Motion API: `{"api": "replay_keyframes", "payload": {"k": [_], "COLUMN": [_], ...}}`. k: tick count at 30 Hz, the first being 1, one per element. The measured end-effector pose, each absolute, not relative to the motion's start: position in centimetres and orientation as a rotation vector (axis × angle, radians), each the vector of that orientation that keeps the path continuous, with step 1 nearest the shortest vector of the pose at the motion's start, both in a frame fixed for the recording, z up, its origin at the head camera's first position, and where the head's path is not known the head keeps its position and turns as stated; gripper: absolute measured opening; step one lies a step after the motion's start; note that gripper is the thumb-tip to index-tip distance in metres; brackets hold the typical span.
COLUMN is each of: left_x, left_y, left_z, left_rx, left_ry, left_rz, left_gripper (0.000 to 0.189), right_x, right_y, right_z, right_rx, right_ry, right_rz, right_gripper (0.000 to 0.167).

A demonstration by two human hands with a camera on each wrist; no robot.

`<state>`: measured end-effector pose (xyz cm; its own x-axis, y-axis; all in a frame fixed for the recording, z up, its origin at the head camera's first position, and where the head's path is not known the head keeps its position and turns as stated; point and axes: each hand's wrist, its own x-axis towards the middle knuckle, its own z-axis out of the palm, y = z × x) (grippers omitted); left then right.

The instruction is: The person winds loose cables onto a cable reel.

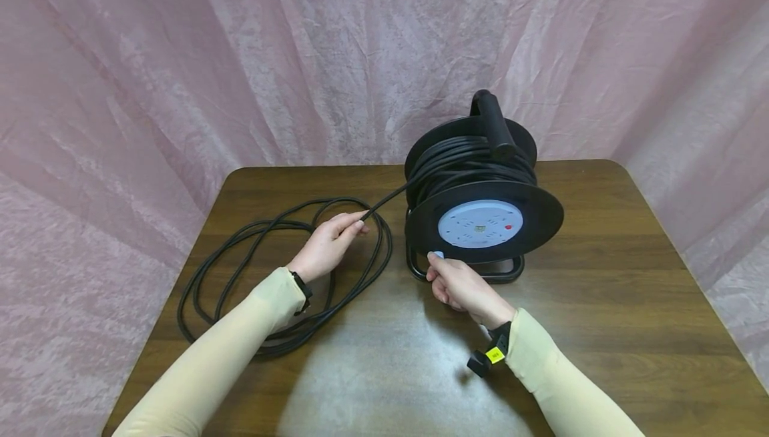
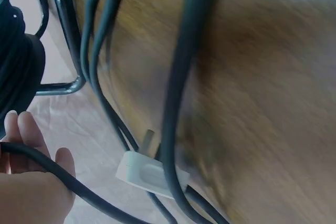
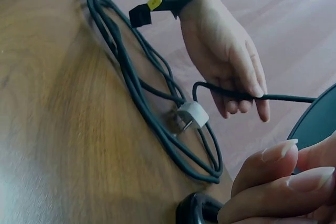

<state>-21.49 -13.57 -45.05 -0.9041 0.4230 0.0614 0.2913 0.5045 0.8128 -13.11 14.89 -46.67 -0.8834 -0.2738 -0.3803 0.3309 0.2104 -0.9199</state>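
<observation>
A black cable reel with a pale round socket panel stands on its tube stand, many turns of cable wound on its drum. My left hand holds the black cable between thumb and fingers, left of the reel; from there it runs up to the drum. At the lower edge of the reel's front disc, my right hand pinches a small pale knob, mostly covered by the fingers. Loose loops of cable lie under and around my left forearm. A white plug with metal pins shows among them, also in the right wrist view.
The wooden table has rounded far corners, and a pink curtain hangs behind it. The reel's carrying handle rises above the drum. Its stand reaches forward under the disc.
</observation>
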Motion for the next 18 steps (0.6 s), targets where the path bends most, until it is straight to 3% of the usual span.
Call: {"api": "replay_keyframes", "payload": {"k": [18], "left_x": [-20.7], "left_y": [-14.7], "left_z": [-44.9], "left_rx": [0.632], "left_ry": [2.617], "left_rz": [1.271], "left_gripper": [0.04], "right_x": [-13.6], "right_y": [12.9], "right_z": [-44.2], "right_rx": [-0.1], "right_ry": [2.022], "right_rz": [-1.751], "right_gripper": [0.06]}}
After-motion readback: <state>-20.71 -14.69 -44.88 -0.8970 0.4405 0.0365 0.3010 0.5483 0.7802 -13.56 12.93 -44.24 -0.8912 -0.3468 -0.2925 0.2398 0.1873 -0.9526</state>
